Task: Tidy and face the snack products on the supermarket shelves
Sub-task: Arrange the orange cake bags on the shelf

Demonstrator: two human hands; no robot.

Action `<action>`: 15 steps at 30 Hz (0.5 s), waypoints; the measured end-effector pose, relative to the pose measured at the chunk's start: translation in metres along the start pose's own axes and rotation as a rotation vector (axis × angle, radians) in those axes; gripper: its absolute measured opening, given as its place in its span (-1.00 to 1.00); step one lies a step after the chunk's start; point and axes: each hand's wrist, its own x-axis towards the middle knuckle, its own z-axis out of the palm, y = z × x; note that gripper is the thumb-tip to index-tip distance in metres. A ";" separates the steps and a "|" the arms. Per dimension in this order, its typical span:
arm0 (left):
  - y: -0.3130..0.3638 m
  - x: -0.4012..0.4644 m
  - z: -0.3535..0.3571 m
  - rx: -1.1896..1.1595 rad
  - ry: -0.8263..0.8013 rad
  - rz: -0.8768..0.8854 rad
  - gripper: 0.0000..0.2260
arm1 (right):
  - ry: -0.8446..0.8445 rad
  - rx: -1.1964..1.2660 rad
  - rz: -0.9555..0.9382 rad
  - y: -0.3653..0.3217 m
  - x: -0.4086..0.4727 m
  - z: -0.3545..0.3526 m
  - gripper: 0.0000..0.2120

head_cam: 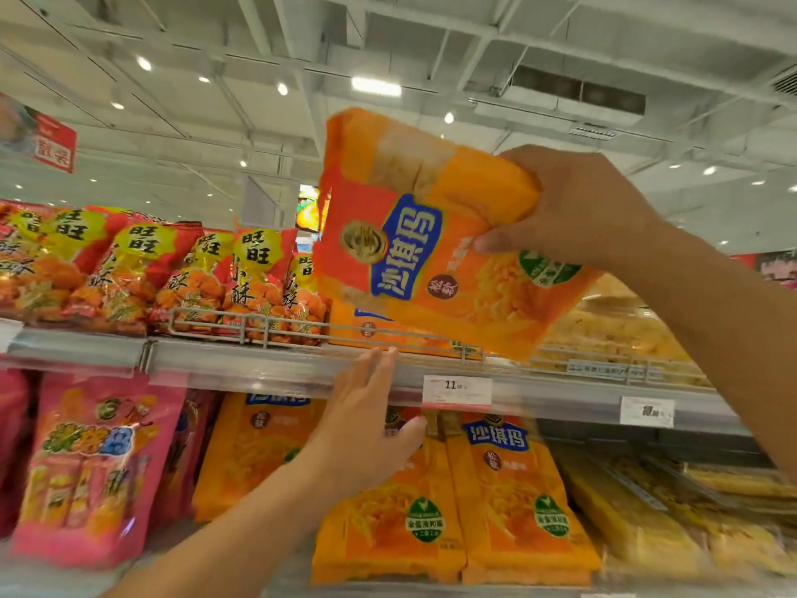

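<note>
**One bag aloft, tilted, with its slot just below**

Two hands are in play, and we take them from left to right. At the left of the frame a row of red snack bags [142, 274] stands on the upper shelf [267, 364] behind a wire rail [241, 328]; these look faced already. Just right of lower centre, our left hand [366, 429] reaches up with fingers straight and together, holding nothing, fingertips at the shelf's front lip.

Right of centre, our right hand [573, 209] grips the orange bag [427, 239] by its upper right corner, fingers curled over the edge and thumb pressed on the printed face. The bag hangs in the air above the rail, its long axis leaning from upper left to lower right, label rotated askew. Directly under its lower edge another orange bag of the same kind [366, 330] lies on the shelf, partly hidden.

We judge that the move ahead turns on this: the slot lies straight below the bag, the right hand already carries it, and the left hand sits nearest the shelf edge to steady it. More orange bags [509, 489] stand on the shelf below.
</note>
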 end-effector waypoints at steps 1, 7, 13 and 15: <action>0.011 -0.003 -0.001 -0.254 0.009 -0.053 -0.18 | -0.012 0.118 0.062 -0.005 -0.011 -0.004 -0.23; -0.002 -0.061 -0.005 -1.038 0.242 -0.162 -0.40 | -0.052 0.764 0.395 -0.044 -0.121 0.073 -0.43; -0.097 -0.151 -0.032 -0.905 0.158 -0.305 -0.41 | -0.093 0.966 0.644 -0.122 -0.217 0.179 -0.43; -0.123 -0.174 -0.043 -0.832 0.143 -0.346 -0.41 | -0.108 0.974 0.688 -0.149 -0.240 0.203 -0.43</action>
